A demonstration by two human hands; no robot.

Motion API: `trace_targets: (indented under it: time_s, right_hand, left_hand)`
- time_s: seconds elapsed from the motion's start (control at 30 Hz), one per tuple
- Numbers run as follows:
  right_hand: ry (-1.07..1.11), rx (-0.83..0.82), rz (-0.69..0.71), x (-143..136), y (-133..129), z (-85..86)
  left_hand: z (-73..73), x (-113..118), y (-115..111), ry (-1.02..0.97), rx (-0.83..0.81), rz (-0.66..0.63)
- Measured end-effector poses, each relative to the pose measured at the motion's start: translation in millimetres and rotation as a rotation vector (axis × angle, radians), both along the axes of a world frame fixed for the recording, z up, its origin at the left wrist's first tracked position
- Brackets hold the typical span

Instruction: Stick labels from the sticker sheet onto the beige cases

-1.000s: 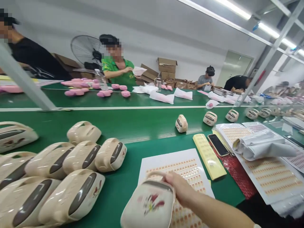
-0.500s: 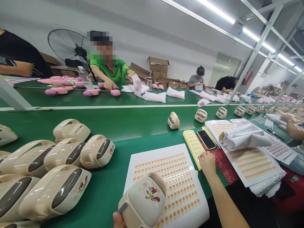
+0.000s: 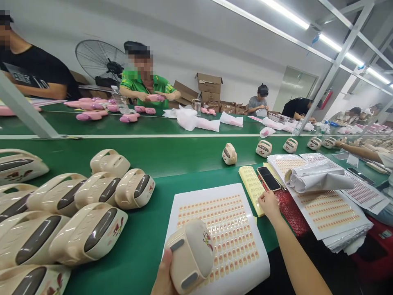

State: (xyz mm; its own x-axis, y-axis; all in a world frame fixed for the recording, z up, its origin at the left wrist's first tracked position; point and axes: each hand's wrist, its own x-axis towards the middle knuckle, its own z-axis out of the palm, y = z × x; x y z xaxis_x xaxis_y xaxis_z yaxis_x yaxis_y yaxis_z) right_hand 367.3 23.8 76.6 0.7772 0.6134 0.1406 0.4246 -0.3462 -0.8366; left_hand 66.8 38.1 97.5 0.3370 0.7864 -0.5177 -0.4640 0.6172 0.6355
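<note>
Case (image 3: pixel 196 252) at lower centre, gripped by the left hand (image 3: pixel 165 273), has rolled to show both grey strips (image 3: pixel 189 280), seemingly bringing its base to the work; the right hand (image 3: pixel 270 205) stays at the yellow sheet (image 3: pixel 251 184), pinching or not, I cannot tell.

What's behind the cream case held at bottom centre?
A white sheet with rows of small orange stickers shows above and to the right of the cream case. The part directly behind is covered, so any stickers there cannot be seen.
</note>
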Motion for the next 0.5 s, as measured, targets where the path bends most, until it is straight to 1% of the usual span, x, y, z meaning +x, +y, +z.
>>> trace_targets:
  time_s: [0.1,0.2,0.27,0.33,0.43,0.5]
  right_hand:
    - [0.133,0.026,0.057,-1.8,-3.6,11.8]
    - [0.283,0.089,0.159,-18.6,-9.4,28.5]
    - [0.359,0.143,0.241,-44.1,-11.7,38.6]
    - [0.434,0.193,0.343,-78.1,-11.9,45.2]
    - [0.582,0.244,0.511,-127.0,-8.7,47.3]
    - [0.636,0.242,0.558,-147.4,-5.1,44.6]
  left_hand:
    - [10.1,7.3,5.7,0.032,0.010,0.017]
    - [9.6,15.9,12.6,0.043,0.030,0.085]
    - [5.7,22.3,16.2,0.063,0.067,0.111]
    - [1.5,28.4,18.6,0.085,0.127,0.126]
    - [-2.7,35.2,19.7,0.080,0.209,0.145]
    - [-4.5,37.4,19.6,0.054,0.230,0.146]
